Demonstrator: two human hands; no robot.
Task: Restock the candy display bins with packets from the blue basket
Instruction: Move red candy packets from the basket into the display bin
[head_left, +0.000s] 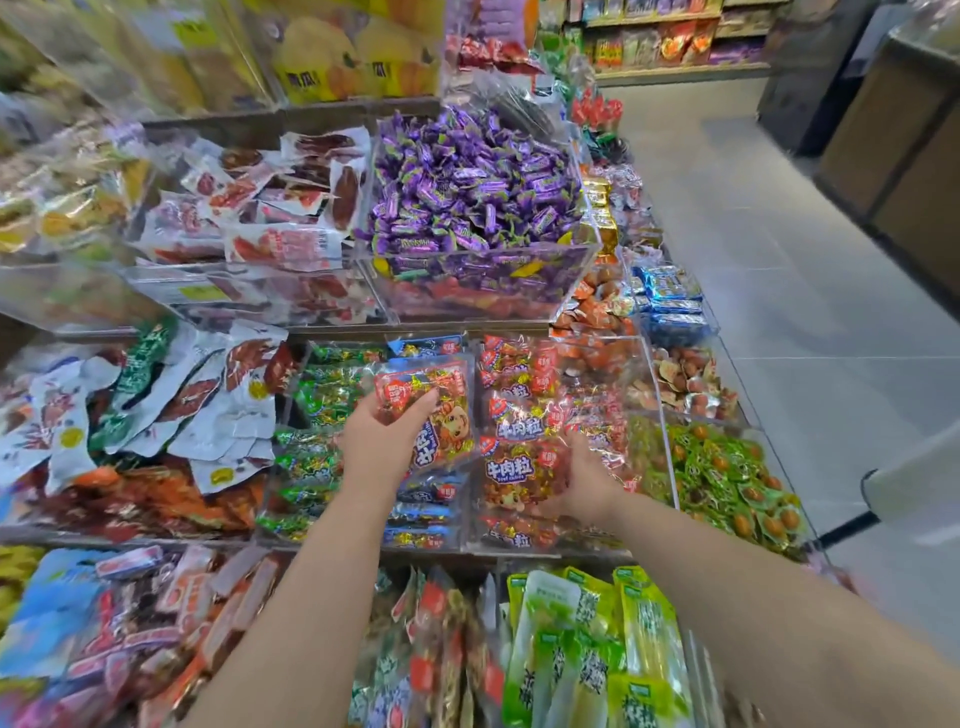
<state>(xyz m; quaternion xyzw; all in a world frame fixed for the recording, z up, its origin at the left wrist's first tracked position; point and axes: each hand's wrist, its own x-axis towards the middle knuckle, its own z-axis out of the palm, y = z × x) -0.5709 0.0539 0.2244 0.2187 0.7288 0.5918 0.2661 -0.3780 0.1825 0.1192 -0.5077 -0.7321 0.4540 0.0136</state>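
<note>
My left hand (384, 441) grips a red candy packet (441, 410), holding it above the clear bins in the middle row. My right hand (587, 483) reaches into the clear bin (649, 374) of red packets (514, 426), fingers closed on the top packets there. Under the held packet lies a bin of blue packets (426, 512), and to its left a bin of green packets (317, 410). The blue basket is not in view.
A raised clear bin of purple candies (467, 187) stands behind. White and red snack pouches (182, 405) fill the left bins. Green packets (727, 473) lie at right, green pouches (597, 649) in front. A grey tiled aisle (805, 312) runs along the right.
</note>
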